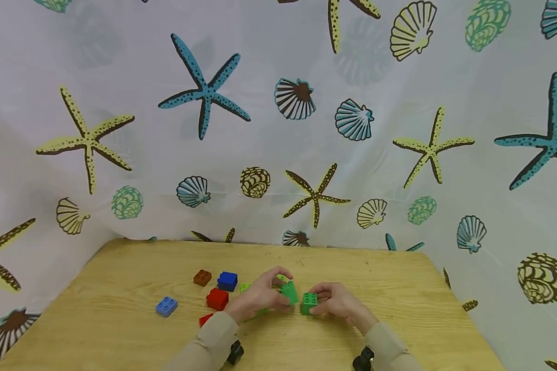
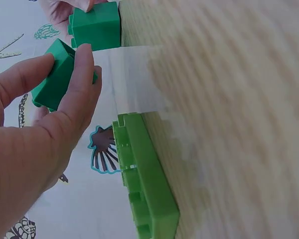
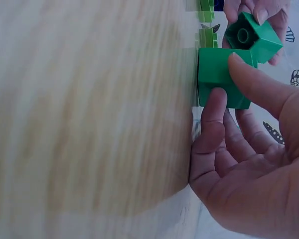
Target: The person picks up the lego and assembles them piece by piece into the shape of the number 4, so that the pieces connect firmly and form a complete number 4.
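Head view: the left hand (image 1: pixel 261 294), partly closed, pinches a tilted green block (image 1: pixel 290 293) above the wooden table (image 1: pixel 399 288). The right hand (image 1: pixel 341 301), likewise curled, grips an upright green block (image 1: pixel 309 304) (resting on the table) at the first's four o'clock; a red block (image 1: pixel 217 299) sits at the left hand's nine o'clock.

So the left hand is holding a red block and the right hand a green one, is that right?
Not quite: the block in the left hand is green, not red, as the left wrist view shows. The right hand does hold a green block.
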`<state>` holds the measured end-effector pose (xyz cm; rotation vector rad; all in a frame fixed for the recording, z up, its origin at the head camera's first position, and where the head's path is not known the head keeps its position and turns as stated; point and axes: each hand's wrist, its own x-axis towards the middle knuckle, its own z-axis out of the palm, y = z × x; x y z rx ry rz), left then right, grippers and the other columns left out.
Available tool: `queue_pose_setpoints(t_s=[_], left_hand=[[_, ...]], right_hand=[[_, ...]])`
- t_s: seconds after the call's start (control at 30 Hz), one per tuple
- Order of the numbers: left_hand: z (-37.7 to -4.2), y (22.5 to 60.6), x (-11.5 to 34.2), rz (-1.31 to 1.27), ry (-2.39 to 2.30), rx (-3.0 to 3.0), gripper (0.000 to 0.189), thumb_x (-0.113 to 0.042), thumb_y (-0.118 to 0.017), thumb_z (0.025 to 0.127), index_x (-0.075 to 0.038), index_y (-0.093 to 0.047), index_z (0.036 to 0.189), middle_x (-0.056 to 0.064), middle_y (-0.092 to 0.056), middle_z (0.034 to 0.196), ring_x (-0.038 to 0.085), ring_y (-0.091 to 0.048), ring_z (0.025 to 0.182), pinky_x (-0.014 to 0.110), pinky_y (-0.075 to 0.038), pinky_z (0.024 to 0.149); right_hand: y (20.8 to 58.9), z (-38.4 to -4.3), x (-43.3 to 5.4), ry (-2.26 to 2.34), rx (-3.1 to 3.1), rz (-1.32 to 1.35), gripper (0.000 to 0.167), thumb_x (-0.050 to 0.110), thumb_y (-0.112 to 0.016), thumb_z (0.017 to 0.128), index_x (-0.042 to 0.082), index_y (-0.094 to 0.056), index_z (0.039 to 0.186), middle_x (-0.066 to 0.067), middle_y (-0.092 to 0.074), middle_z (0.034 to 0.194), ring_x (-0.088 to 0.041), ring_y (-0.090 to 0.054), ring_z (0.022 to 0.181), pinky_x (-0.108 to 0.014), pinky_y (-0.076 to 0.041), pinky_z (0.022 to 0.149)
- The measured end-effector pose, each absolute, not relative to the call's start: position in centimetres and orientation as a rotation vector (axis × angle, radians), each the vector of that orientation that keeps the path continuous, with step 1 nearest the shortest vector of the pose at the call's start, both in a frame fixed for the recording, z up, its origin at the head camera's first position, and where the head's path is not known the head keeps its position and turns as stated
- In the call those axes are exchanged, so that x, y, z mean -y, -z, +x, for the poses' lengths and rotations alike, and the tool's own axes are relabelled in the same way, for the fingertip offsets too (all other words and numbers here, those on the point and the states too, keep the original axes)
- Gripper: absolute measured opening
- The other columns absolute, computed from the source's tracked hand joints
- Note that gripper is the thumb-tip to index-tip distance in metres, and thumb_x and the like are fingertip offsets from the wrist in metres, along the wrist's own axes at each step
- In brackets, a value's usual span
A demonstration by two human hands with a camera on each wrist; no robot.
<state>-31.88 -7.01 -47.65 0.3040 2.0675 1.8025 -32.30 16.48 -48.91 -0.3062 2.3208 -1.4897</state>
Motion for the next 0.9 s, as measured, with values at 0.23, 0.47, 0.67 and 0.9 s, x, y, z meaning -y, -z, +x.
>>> queue_pose_setpoints(t_s=[0.23, 0.47, 0.67, 0.9], left_hand=[[-31.9, 47.9, 6.5, 0.35, -1.838, -2.097, 0.061, 0.008, -0.07, 0.081, 0.001, -0.048, 0.138, 0.022, -0.05, 0.129, 0.024, -0.062, 0.094, 0.04, -0.058, 0.081], [-31.9, 47.9, 6.4, 0.35, -1.87, -2.169, 0.049, 0.0, -0.07, 0.086, -0.004, -0.055, 0.132, 0.017, -0.057, 0.125, 0.023, -0.061, 0.101, 0.034, -0.056, 0.083], [-32.2, 47.9, 6.2, 0.376, -1.876, -2.177, 0.047, -0.007, -0.073, 0.087, -0.007, -0.057, 0.131, 0.012, -0.063, 0.124, 0.022, -0.063, 0.107, 0.036, -0.055, 0.087], [-32.4, 48.0, 5.8, 0.474, -1.817, -2.211, 0.046, -0.012, -0.075, 0.086, -0.007, -0.06, 0.13, 0.008, -0.069, 0.118, 0.019, -0.066, 0.106, 0.038, -0.054, 0.092]], right_hand=[[48.9, -32.2, -16.2, 1.491, -2.329, -0.344, 0.041, 0.0, -0.079, 0.077, 0.0, -0.063, 0.115, -0.01, -0.07, 0.108, -0.016, -0.063, 0.097, -0.027, -0.049, 0.073], [48.7, -32.1, -15.7, 1.488, -2.326, -0.32, 0.039, 0.001, -0.08, 0.077, 0.002, -0.065, 0.113, -0.007, -0.071, 0.102, -0.014, -0.062, 0.088, -0.027, -0.047, 0.067], [48.8, -32.1, -15.7, 1.476, -2.342, -0.288, 0.039, 0.002, -0.081, 0.076, 0.001, -0.066, 0.113, -0.007, -0.071, 0.1, -0.013, -0.064, 0.086, -0.028, -0.051, 0.07], [48.6, -32.1, -15.7, 1.467, -2.335, -0.309, 0.04, 0.002, -0.081, 0.077, -0.001, -0.065, 0.113, -0.009, -0.071, 0.101, -0.014, -0.067, 0.087, -0.027, -0.052, 0.07]])
